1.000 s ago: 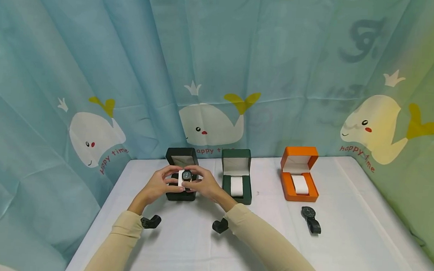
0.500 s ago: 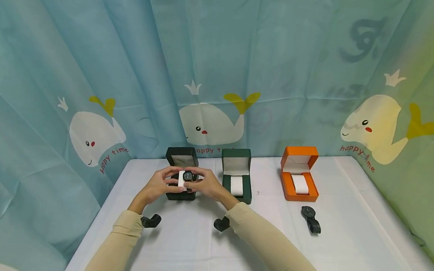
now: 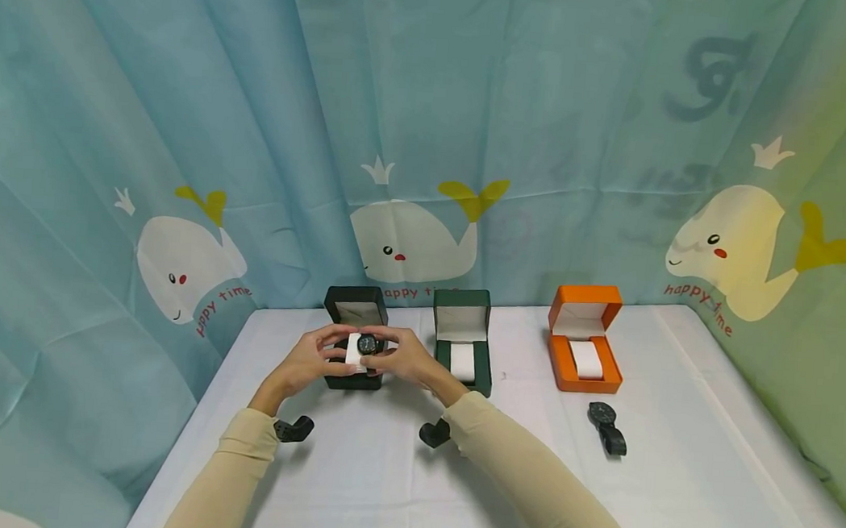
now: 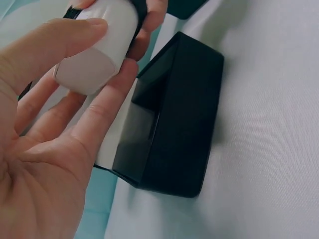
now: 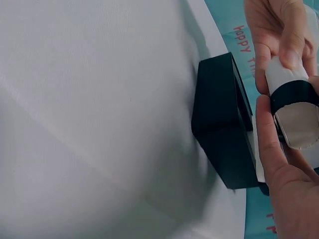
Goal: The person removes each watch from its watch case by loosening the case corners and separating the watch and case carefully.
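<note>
In the head view a white watch cushion (image 3: 353, 352) is held up over an open black watch box (image 3: 353, 381). My left hand (image 3: 308, 358) grips it by its left end, with the thumb (image 4: 84, 30) pressed on the side in the left wrist view. A black wristwatch (image 3: 368, 344) sits round the right part of the cushion, and my right hand (image 3: 408, 360) holds it there between thumb and fingers. Seen from the right wrist, the dark strap (image 5: 296, 93) wraps the cushion near its end. The box's inside is mostly hidden behind the hands.
A green watch box (image 3: 462, 299) and an orange one (image 3: 576, 380) stand open to the right, each with a white cushion inside. Another black watch (image 3: 607, 429) lies on the white tablecloth (image 3: 512, 479) before the orange box. A whale-print curtain (image 3: 417, 118) hangs behind.
The watch has shifted slightly right along the cushion, so more white shows on its left. My right wrist has edged right; the left hand stays almost still.
</note>
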`<action>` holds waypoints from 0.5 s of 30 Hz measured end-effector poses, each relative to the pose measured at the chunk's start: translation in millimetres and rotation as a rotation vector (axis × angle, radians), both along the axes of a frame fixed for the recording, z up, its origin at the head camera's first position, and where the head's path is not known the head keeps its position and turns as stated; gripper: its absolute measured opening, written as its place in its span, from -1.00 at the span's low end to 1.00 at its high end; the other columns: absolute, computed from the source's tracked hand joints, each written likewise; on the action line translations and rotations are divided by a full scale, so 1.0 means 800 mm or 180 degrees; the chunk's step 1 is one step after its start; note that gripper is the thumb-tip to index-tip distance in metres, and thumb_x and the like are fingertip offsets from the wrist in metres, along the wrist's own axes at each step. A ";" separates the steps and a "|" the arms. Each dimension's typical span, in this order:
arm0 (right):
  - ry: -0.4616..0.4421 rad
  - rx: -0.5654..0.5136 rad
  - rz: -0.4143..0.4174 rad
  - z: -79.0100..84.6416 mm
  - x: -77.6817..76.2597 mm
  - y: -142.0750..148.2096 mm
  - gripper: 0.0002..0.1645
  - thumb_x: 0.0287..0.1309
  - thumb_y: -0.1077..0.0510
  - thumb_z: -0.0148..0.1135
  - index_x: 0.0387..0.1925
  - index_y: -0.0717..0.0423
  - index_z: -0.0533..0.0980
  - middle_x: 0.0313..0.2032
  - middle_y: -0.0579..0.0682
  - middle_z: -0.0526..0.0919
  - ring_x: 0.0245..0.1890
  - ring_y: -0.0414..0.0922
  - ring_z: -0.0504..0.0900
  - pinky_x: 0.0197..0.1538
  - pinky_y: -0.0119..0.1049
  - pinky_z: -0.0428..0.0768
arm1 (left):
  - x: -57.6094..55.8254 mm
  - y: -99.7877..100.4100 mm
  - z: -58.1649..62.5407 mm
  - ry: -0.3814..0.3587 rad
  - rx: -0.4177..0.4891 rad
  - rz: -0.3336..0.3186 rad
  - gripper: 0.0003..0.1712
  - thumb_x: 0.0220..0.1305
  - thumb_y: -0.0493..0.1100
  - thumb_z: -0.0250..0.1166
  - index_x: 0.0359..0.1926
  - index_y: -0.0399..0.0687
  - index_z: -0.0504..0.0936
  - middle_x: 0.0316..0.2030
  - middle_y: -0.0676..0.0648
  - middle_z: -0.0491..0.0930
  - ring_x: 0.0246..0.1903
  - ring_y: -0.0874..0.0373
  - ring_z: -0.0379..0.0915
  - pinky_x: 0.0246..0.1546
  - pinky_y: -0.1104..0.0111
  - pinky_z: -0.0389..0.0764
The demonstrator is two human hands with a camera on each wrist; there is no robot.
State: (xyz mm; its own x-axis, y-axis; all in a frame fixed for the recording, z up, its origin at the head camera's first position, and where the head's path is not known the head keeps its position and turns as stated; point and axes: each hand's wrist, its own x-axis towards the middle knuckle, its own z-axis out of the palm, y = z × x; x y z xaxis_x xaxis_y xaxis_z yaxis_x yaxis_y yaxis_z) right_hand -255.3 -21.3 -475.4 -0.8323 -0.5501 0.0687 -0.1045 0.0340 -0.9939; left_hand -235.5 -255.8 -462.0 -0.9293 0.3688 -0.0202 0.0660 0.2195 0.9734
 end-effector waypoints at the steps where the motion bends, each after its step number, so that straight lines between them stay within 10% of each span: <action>1: -0.0005 0.0019 0.0017 0.000 -0.001 0.002 -0.35 0.21 0.30 0.46 0.32 -0.03 0.56 0.14 0.10 0.61 -0.23 -0.06 0.72 -0.06 0.05 0.72 | 0.000 -0.001 0.000 0.0002 -0.0036 0.0009 -0.16 0.10 -0.38 0.54 0.39 -0.24 0.39 0.39 -0.31 0.37 0.08 -0.10 0.57 -0.01 0.29 0.66; 15: -0.0150 -0.0009 0.0066 0.001 -0.006 0.015 -0.35 0.22 0.26 0.46 0.34 -0.07 0.54 0.11 0.13 0.57 -0.10 0.01 0.72 -0.08 0.06 0.72 | 0.002 -0.011 -0.001 -0.0062 -0.0017 0.0052 -0.16 0.10 -0.40 0.54 0.40 -0.27 0.41 0.39 -0.33 0.37 0.10 -0.14 0.56 -0.01 0.25 0.68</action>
State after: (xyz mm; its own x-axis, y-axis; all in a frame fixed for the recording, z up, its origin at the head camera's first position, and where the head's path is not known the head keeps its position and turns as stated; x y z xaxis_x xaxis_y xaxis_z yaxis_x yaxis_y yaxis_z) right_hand -260.2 -9.6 -474.9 -0.8230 -0.5672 0.0313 -0.0582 0.0293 -0.9979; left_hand -234.2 -264.3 -462.9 -0.9347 0.3533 -0.0403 0.0433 0.2256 0.9733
